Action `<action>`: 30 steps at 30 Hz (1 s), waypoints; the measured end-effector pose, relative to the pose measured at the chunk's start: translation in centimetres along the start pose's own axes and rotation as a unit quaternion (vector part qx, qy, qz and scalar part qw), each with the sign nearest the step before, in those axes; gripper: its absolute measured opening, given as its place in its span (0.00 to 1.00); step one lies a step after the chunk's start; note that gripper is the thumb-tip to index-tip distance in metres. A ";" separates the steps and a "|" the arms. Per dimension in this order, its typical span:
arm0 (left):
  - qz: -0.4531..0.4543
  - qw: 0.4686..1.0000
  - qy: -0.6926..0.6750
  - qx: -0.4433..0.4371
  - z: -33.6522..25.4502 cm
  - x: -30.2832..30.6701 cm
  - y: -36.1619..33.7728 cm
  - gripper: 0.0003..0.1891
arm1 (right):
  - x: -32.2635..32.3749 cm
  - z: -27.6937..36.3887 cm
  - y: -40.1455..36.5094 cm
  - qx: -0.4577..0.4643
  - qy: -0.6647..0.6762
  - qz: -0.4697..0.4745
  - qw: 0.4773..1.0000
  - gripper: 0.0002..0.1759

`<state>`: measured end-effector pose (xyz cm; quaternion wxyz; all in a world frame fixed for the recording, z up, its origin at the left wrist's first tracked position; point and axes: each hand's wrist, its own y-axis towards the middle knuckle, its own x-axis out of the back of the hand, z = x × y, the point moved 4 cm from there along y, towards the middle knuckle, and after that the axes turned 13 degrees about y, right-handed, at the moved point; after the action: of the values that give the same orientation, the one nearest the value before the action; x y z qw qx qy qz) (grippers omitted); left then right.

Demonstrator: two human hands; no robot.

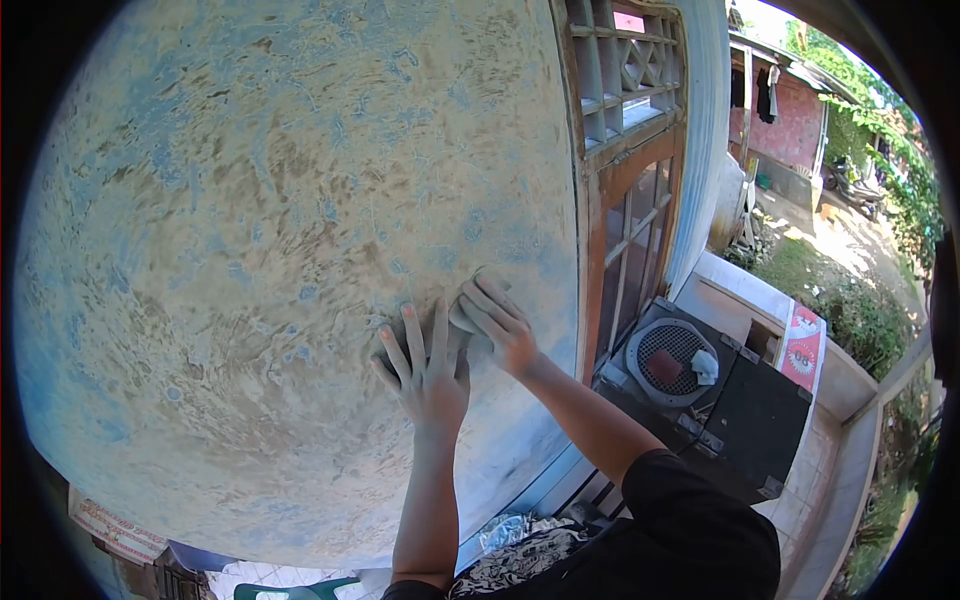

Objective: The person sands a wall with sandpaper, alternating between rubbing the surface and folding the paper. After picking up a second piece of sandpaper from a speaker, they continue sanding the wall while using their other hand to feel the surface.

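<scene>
My left hand point(430, 375) lies against a plastered wall point(240, 200) with its fingers spread. The wall's pale surface is rough and worn, with blue patches showing through. Just to the right and slightly higher, my right hand point(503, 328) presses a small grey folded piece point(463, 318) to the same wall. That piece looks like sandpaper or a thin pad; its exact kind is too dusty to tell, and the fingers cover most of it. Grey dust coats both hands.
A wooden-framed window point(635, 225) with a lattice vent borders the wall on the right. Beneath it stands a black box with a round speaker grille point(672, 362), a white crumpled cloth point(704, 367) on top. A green plastic chair point(300, 590) shows at the bottom.
</scene>
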<state>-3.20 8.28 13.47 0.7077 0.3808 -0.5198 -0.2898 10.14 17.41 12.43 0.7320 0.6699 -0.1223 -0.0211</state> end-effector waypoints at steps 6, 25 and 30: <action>0.020 0.999 -0.036 0.004 0.0 -0.5 -0.5 0.46 | 3.9 -4.6 2.3 -0.241 -0.066 -0.251 0.935 0.20; 0.028 0.995 -0.050 0.084 -5.0 -1.2 2.4 0.43 | 3.5 -5.4 -0.5 -0.032 -0.047 -0.073 0.996 0.18; 0.015 0.994 -0.007 0.110 -6.3 -2.3 3.0 0.43 | 3.3 -6.2 0.0 -0.058 0.023 -0.083 0.995 0.19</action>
<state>2.19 13.25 13.80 0.6625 0.4463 -0.5589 -0.2226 14.61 22.85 12.48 0.7679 0.6345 -0.0479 -0.0735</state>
